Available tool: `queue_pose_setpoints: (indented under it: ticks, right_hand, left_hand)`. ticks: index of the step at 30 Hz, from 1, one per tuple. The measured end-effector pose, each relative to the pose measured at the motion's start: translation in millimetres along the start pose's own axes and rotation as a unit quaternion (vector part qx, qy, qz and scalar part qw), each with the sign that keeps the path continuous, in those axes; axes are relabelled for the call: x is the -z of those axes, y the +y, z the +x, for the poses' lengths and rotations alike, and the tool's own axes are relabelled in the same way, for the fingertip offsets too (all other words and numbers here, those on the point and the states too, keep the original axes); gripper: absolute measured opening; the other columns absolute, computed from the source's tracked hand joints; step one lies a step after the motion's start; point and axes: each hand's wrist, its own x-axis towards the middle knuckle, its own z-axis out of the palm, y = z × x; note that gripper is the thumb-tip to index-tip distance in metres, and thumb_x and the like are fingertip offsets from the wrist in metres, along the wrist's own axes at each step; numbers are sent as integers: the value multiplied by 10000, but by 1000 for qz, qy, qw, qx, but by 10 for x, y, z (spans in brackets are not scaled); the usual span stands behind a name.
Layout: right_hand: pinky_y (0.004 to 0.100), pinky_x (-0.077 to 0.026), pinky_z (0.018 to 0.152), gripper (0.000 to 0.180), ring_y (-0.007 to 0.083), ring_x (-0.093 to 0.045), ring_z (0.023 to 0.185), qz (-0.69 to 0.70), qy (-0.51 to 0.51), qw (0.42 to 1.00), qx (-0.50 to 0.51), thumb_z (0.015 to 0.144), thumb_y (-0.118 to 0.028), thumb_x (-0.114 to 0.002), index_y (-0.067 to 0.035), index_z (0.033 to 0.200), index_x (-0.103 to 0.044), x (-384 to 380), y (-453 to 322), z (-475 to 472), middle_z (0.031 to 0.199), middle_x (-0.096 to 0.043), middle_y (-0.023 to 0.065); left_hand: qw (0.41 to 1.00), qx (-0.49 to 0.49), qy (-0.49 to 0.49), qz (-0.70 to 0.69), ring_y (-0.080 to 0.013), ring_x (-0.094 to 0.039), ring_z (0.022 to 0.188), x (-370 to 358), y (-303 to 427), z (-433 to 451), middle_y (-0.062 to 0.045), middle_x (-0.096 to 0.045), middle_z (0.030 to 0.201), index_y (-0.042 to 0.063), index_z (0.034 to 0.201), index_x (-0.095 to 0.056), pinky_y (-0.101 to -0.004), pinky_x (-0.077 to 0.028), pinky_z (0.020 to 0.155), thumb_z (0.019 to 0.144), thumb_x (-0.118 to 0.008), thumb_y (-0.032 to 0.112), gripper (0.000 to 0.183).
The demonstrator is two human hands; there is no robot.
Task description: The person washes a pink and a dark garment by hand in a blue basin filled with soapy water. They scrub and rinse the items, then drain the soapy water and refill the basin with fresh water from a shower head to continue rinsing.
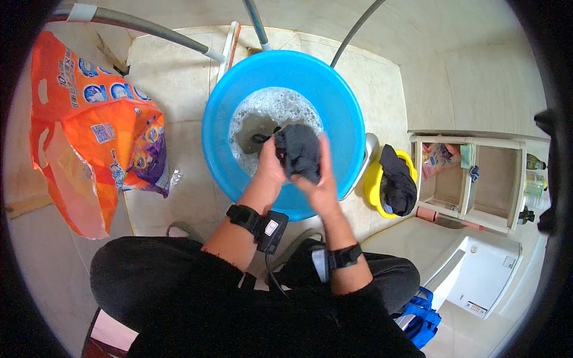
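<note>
A bunched dark cloth [299, 150], apparently wet, is squeezed between my two hands above a blue plastic basin [286, 65]. My left hand [272, 163] grips its left side, and my right hand [320, 179] presses on its right and lower side, slightly blurred. Below it, soapy water [282, 100] with white suds lies in the basin. A small dark piece of fabric [259, 138] shows in the water just left of the cloth; I cannot tell whether it belongs to the same piece.
An open orange Tide detergent bag [103, 125] stands left. Right of the basin, a yellow tub [372, 183] holds dark clothing [396, 188], near a white shelf rack [494, 179]. Behind are grey hoses [147, 29]. A blue bag [421, 317] lies lower right.
</note>
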Motion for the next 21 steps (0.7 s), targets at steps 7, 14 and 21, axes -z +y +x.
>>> queue_pose_setpoints:
  ticks: [7,14,21]
  right_hand:
    - [351,-402,904,391,260,-520,1024,-158,181,970,-34,700,-164,-692,11,1020,-553,204,239,743,1151,-525,165]
    - [382,-350,967,279,293,-507,1081,-71,15,988,135,613,-63,-666,-87,837,-501,-212,157,38,1171,-553,135]
    - [317,-419,887,393,201,-530,1010,61,152,985,-50,673,-17,-600,-43,1061,-545,-12,225,564,1093,-557,126]
  left_hand:
    - [999,-8,-26,-25,-184,-571,1004,-58,-407,139,-79,-607,1071,56,1069,-584,-378,-462,873,874,-492,111,223]
    - [972,-15,-136,-191,-183,-537,986,216,-89,343,-69,-559,1148,94,1213,-523,-358,-443,898,902,-439,149,327]
    - [998,-22,-42,-27,-181,-541,1005,-90,-271,134,-52,-549,1120,53,1211,-522,-314,-441,878,795,-436,-33,433]
